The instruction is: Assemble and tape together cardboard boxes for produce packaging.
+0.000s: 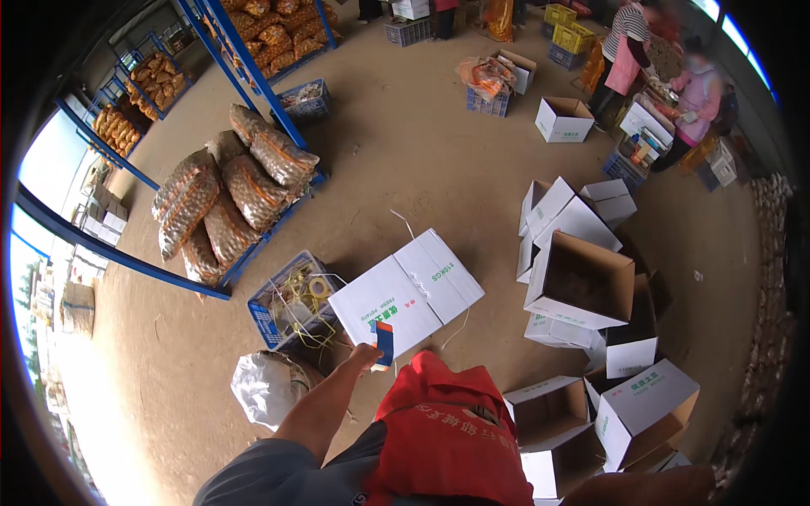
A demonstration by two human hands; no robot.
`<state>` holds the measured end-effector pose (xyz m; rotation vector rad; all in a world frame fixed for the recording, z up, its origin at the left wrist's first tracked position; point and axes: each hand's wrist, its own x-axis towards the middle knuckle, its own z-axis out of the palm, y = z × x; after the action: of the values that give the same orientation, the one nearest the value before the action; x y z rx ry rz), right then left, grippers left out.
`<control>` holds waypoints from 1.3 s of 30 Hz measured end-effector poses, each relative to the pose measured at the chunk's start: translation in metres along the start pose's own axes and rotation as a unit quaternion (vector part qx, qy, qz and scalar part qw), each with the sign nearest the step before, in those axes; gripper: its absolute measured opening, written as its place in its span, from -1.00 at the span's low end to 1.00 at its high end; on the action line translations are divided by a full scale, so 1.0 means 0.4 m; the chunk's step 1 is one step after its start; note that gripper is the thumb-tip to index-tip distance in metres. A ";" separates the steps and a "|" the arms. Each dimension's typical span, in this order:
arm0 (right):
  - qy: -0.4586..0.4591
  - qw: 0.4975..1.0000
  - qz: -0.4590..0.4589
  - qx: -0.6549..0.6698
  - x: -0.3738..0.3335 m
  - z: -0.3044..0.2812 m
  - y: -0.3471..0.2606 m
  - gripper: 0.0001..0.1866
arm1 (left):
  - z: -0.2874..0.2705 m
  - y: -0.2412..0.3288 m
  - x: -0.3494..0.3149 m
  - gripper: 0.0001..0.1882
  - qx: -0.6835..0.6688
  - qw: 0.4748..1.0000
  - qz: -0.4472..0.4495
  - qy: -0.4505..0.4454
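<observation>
My left hand (366, 354) is closed around a flat blue piece with orange edges (384, 344), its exact kind unclear. It hovers over the near corner of a closed white carton (413, 291) with green print, which stands directly before me. Thin pale straps stick out from the carton's sides. Just left of it, a blue plastic crate (268, 314) holds tangled yellowish strapping and a roll of tape (319, 287). My right forearm (633, 487) stretches along the lower right rim, beside open cartons; the fingers there are lost in the dark edge.
Open white cartons (582, 282) lie piled to my right. Filled mesh sacks (245, 181) rest on a blue rack at the left. A white sack (268, 388) sits near my left leg. Other people (624, 51) work at the far right, among crates and a carton (564, 125).
</observation>
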<state>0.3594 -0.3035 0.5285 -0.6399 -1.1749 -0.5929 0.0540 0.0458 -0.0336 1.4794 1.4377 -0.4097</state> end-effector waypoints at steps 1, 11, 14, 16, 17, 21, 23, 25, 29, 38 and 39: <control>0.026 0.996 0.048 -0.064 -0.043 -0.018 -0.003 -0.61 | -0.007 0.006 -0.004 -0.47 -0.014 1.000 0.001 0.011; 0.151 0.947 0.277 -0.055 -0.254 -0.113 -0.032 -0.74 | -0.025 -0.012 -0.048 -0.46 -0.010 0.999 -0.045 0.024; 0.134 0.954 0.265 -0.042 -0.246 -0.072 -0.001 -0.64 | -0.027 -0.029 -0.053 -0.45 -0.011 0.998 -0.036 0.053; 0.055 0.973 0.218 -0.041 -0.249 -0.039 0.024 -0.51 | -0.027 -0.051 -0.050 -0.45 -0.007 0.997 -0.073 0.037; 0.087 0.971 0.220 -0.043 -0.260 -0.019 0.030 -0.39 | -0.025 -0.068 -0.048 -0.45 -0.003 0.997 -0.079 0.025; -0.026 0.964 0.260 -0.054 -0.286 0.043 0.078 -0.35 | -0.007 -0.196 -0.054 -0.48 -0.001 0.998 -0.065 0.014; -0.117 0.954 0.276 -0.029 -0.293 0.069 0.108 -0.34 | 0.003 -0.272 -0.052 -0.48 -0.045 0.987 -0.152 0.025; -0.160 0.947 0.276 -0.035 -0.297 0.092 0.138 -0.33 | 0.000 -0.362 -0.062 -0.48 0.044 0.993 -0.105 -0.016; -0.199 0.929 0.303 -0.074 -0.311 0.142 0.169 -0.51 | -0.007 -0.503 -0.087 -0.52 -0.085 0.968 -0.237 0.022; -0.357 0.874 0.268 -0.190 -0.340 0.255 0.195 -0.42 | -0.132 -0.527 -0.031 -0.53 -0.113 0.980 -0.157 0.037; -0.373 0.868 0.263 -0.196 -0.342 0.261 0.194 -0.39 | -0.150 -0.504 -0.020 -0.71 -0.155 0.973 -0.167 0.030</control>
<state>0.3103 -0.1626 0.4131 -1.5795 -1.5104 -0.0878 -0.1509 0.0499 -0.0818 1.0102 1.7197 -0.3260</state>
